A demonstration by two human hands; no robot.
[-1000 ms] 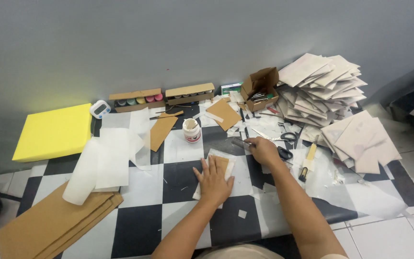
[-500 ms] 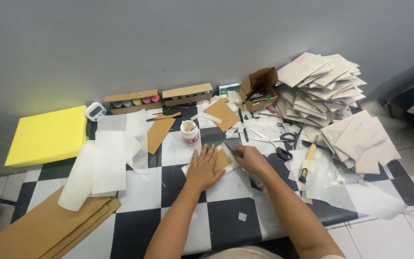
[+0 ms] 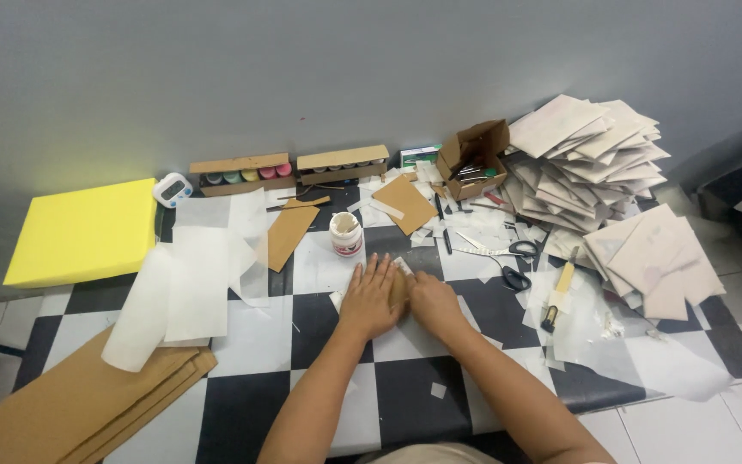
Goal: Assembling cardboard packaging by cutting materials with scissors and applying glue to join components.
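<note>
Both my hands press flat on a small brown cardboard piece (image 3: pixel 399 283) wrapped in white paper, lying on the black-and-white checkered floor. My left hand (image 3: pixel 371 299) covers its left side, fingers spread. My right hand (image 3: pixel 434 302) lies on its right side, fingers together. Only a narrow strip of the cardboard and a white paper corner show between and above the hands. A white glue jar (image 3: pixel 346 235) stands just beyond my left hand.
Scissors (image 3: pixel 508 265) and a craft knife (image 3: pixel 557 296) lie to the right. Stacks of finished paper envelopes (image 3: pixel 590 159) fill the back right. White paper sheets (image 3: pixel 191 283), brown cardboard sheets (image 3: pixel 79 404) and a yellow foam block (image 3: pixel 83 230) sit at the left. Paint trays (image 3: pixel 245 174) line the wall.
My right hand has come back from the scissors area to the cardboard piece. Both hands have shifted up and together, now pressing it side by side.
</note>
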